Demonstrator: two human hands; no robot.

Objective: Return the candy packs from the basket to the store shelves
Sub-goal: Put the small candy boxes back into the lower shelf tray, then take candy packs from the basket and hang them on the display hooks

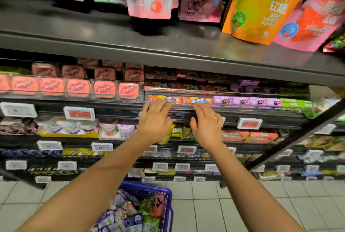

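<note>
Red-and-yellow candy stick packs point(180, 100) lie in a row at the front of the dark metal shelf point(205, 114). Left hand point(155, 119) and right hand point(206, 126) both reach toward this row, fingers extended, tips touching the packs, gripping nothing. Blue plastic basket point(149, 192) on the tiled floor below holds further candy packs point(130, 215).

The basket point(149, 192) is blue mesh, holding packs point(130, 215) in purple, white and green. The shelves point(168, 52) are dark grey. Red tins point(104, 88) carry white script. The candy sticks point(186, 100) are red, yellow and blue; beside them, purple boxes point(246, 101). An orange pouch point(261, 5) stands by a pink pouch point(317, 16). The floor point(242, 203) is pale tile.
</note>
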